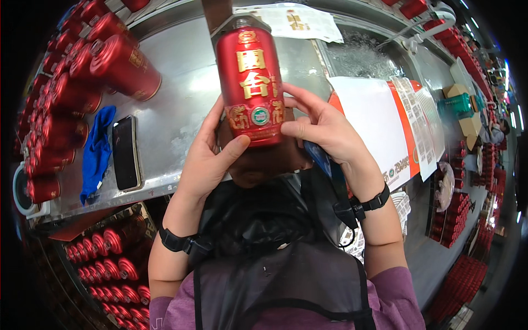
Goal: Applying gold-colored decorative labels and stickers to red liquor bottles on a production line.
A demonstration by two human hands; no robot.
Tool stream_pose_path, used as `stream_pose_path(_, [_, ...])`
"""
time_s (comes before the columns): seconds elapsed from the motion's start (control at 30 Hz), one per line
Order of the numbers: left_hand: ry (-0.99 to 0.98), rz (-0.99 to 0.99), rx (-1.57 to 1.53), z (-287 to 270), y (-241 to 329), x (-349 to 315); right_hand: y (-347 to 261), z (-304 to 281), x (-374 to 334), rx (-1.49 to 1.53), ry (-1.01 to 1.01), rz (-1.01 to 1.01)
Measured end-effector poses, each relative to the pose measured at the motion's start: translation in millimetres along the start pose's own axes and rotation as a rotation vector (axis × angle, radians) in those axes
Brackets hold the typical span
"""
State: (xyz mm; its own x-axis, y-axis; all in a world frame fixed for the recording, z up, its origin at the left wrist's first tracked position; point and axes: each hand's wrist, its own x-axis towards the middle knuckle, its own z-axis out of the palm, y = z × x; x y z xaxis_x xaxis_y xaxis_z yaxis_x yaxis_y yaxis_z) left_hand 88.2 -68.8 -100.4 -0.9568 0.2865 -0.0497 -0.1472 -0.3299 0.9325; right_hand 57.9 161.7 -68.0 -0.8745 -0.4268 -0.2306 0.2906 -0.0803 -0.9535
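Phone [126,152] betw. cloth [97,151] & bottle [252,88], prob.

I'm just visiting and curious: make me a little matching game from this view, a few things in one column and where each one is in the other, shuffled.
Things:
1. red bottle
2. black phone
3. blue cloth
4. sticker sheets

Places:
A. lying flat on the metal table, just right of the cloth
B. held upright between the left hand and right hand
C. spread out to the person's right
D. crumpled beside the rows of red bottles lying on their sides at the left

Pairs: 1-B, 2-A, 3-D, 4-C
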Motion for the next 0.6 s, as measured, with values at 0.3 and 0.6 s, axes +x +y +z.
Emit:
stream_pose_path(0.3, [0.041, -0.029, -0.012, 2, -3, -1, 1, -1, -4, 0.015, 0.125, 0.018])
stream_pose_path(0.6, [0.050, 0.000, 0.005, 7, -2, 0, 3, 11, 2, 0.052, 0.096, -0.036])
